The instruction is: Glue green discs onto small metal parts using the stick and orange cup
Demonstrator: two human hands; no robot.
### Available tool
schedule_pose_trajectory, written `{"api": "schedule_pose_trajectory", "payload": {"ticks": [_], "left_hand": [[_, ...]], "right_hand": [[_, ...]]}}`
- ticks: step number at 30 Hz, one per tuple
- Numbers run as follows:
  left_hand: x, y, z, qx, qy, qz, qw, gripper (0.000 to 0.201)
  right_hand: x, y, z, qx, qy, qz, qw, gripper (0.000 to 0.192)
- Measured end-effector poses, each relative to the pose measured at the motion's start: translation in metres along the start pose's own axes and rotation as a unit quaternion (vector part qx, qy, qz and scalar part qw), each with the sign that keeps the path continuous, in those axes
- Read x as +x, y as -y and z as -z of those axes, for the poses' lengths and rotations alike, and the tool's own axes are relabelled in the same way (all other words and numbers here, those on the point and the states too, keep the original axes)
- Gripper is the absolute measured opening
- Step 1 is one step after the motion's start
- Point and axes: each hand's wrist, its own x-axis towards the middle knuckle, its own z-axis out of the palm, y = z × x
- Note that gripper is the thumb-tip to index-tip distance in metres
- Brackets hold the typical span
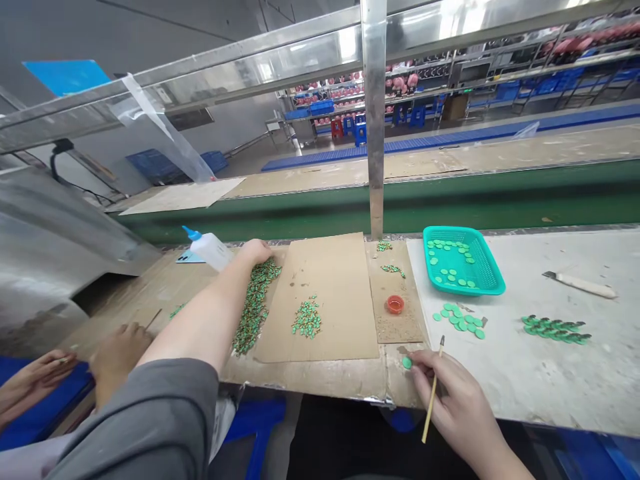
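Brown workbench (320,375). Left hand (257,251) at the far end of a heap of small green pieces (257,303); finger closure cannot be told. Centre: cardboard sheet (333,273) bearing a smaller cluster (307,320). Right hand (457,397) pinches a green disc (407,363), dark-tipped stick (429,413) also held.

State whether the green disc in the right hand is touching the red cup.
Apart. The head view plainly shows cardboard and tabletop between the green disc, held by the right hand, and the red cup.
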Motion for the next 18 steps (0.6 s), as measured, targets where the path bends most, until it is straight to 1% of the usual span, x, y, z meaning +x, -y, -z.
{"api": "schedule_pose_trajectory", "payload": {"ticks": [4,6,8,9,10,12,13,14,15,16,17,18], "left_hand": [[0.010,-0.009,0.009,-0.026,-0.044,-0.027,0.998,0.049],[0.017,-0.016,0.013,-0.032,-0.058,-0.032,0.997,0.049],[0.016,-0.025,0.011,-0.038,-0.061,-0.038,0.997,0.045],[0.011,-0.031,0.006,-0.041,-0.059,-0.042,0.997,0.041],[0.003,-0.038,0.000,-0.045,-0.054,-0.047,0.996,0.038],[-0.025,-0.055,-0.018,-0.064,-0.036,-0.076,0.994,0.033],[-0.043,-0.064,-0.027,-0.079,-0.016,-0.104,0.991,0.032],[-0.061,-0.075,-0.036,-0.106,0.000,-0.154,0.982,0.034],[-0.079,-0.086,-0.044,-0.123,0.015,-0.203,0.971,0.037],[-0.094,-0.098,-0.051,-0.130,0.024,-0.247,0.960,0.038],[-0.107,-0.109,-0.055,-0.134,0.032,-0.285,0.948,0.040],[-0.116,-0.119,-0.059,-0.138,0.036,-0.315,0.938,0.041]], "right_hand": [[0.001,0.001,0.001,-0.001,-0.005,0.003,1.000,0.012],[0.001,0.001,0.002,0.006,-0.023,0.012,1.000,0.013],[0.003,0.004,0.004,0.020,-0.054,0.025,0.998,0.015],[0.005,0.007,0.007,0.029,-0.068,0.031,0.997,0.016],[0.007,0.011,0.010,0.038,-0.078,0.034,0.996,0.017],[0.013,0.025,0.018,0.061,-0.079,0.026,0.995,0.016],[0.017,0.033,0.022,0.080,-0.067,0.009,0.994,0.014],[0.022,0.042,0.026,0.110,-0.050,-0.018,0.993,0.011],[0.027,0.052,0.029,0.157,-0.016,-0.063,0.985,0.008],[0.031,0.060,0.032,0.218,0.017,-0.120,0.968,0.008],[0.036,0.068,0.034,0.279,0.045,-0.171,0.944,0.009],[0.039,0.074,0.035,0.328,0.077,-0.207,0.919,0.013]]}}
